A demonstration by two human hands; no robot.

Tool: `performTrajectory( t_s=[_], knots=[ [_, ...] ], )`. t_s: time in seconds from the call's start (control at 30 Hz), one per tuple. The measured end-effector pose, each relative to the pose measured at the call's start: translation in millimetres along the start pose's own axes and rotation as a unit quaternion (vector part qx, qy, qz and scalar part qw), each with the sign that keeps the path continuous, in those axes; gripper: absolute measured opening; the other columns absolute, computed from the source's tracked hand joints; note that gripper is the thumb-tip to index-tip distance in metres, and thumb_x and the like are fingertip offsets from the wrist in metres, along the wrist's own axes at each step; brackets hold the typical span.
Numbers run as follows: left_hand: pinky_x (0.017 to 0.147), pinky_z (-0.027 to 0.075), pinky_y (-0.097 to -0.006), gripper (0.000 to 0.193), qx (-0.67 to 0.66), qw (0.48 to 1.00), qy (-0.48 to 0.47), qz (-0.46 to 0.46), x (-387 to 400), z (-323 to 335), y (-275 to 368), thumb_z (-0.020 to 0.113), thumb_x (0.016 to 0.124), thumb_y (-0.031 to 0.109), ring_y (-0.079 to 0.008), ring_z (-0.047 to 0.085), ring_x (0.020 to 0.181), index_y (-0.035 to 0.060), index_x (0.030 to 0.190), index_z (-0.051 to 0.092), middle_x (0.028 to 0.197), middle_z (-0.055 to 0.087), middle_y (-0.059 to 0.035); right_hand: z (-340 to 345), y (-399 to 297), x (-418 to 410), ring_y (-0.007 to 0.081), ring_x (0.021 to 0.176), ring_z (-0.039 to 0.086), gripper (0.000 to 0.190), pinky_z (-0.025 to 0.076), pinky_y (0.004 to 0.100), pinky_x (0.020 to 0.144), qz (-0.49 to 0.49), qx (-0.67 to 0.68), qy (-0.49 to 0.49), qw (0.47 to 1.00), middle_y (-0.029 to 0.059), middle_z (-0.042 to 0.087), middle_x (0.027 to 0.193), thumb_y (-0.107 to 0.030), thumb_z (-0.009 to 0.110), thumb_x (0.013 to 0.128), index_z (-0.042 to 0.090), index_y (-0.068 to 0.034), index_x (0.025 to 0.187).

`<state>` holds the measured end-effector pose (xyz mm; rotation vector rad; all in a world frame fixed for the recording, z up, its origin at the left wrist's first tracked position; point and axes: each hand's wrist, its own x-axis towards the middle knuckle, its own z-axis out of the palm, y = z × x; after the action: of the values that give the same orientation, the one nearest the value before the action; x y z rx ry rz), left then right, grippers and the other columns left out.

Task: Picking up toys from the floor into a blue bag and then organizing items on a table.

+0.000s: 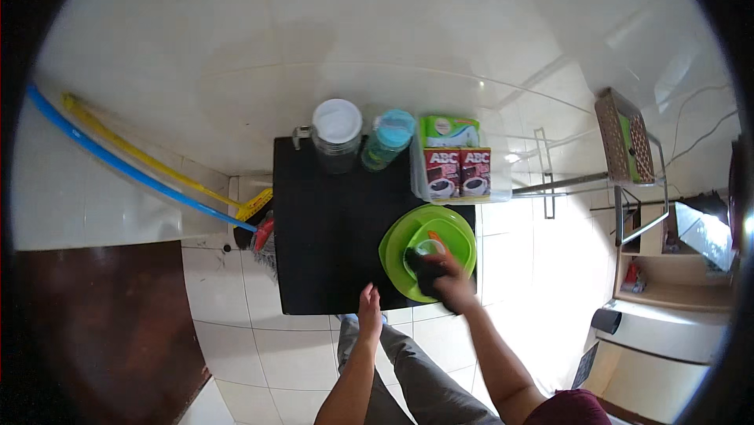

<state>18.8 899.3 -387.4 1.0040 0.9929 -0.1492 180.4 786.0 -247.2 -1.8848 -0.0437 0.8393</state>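
My right hand (450, 280) is closed around a dark cloth (427, 275), blurred, over the stacked green plastic plates (396, 248) at the right front of a black table (330, 236). A green bowl (456, 233) lies on the plates, with a small clear cup (425, 248) and an orange utensil (434, 236) in it, partly hidden by the cloth and hand. Near the table's front edge, left of the plates, my left hand (370, 307) is held edge-on with its fingers extended and nothing seen in it.
At the table's back stand a white-lidded jug (337, 130), a blue-lidded bottle (389, 136) and a clear plastic bin (500, 189) with ABC coffee packs (458, 174) and a green wipes pack (450, 131). A mop (147, 180) and yellow broom (159, 171) lean at left. A metal rack (617, 213) stands right.
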Motion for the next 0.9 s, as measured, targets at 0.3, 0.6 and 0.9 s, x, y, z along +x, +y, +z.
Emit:
performTrajectory(
  t_s=[0.3,0.6,0.9],
  knots=[
    [0.102,0.015,-0.0477,0.068,-0.159,0.984,0.031,-0.070,-3.9,65.0,53.8,0.040,0.082,0.058,-0.0228,0.028,0.122,0.0153,0.132,0.024,0.131,0.032,-0.0080,-154.0,61.0,25.8,0.0254,0.069,0.060,0.041,0.052,0.0359,0.061,0.192,0.416,-0.034,0.888,0.0143,0.060,0.087,-0.021,0.044,0.069,0.052,0.000,0.103],
    [0.096,0.027,-0.0413,0.060,-0.205,0.977,0.051,-0.040,13.1,46.9,60.1,0.042,0.083,0.054,-0.0212,0.036,0.115,0.0132,0.126,0.034,0.124,0.040,-0.0074,-154.0,137.4,51.4,0.0250,0.056,0.059,0.023,0.052,0.0333,0.054,0.246,0.444,-0.030,0.861,0.0129,0.060,0.065,-0.022,0.047,0.068,0.056,-0.001,0.067],
    [0.100,0.024,-0.0341,0.058,-0.229,0.973,-0.011,0.040,37.8,-21.3,155.1,0.034,0.088,0.050,-0.0197,0.038,0.116,0.0046,0.123,0.039,0.125,0.043,-0.0068,-56.7,96.8,58.2,0.0275,0.066,0.060,0.039,0.051,0.0386,0.064,0.284,0.498,-0.125,0.810,0.0137,0.063,0.078,-0.029,0.047,0.065,0.060,-0.003,0.090]
  ],
)
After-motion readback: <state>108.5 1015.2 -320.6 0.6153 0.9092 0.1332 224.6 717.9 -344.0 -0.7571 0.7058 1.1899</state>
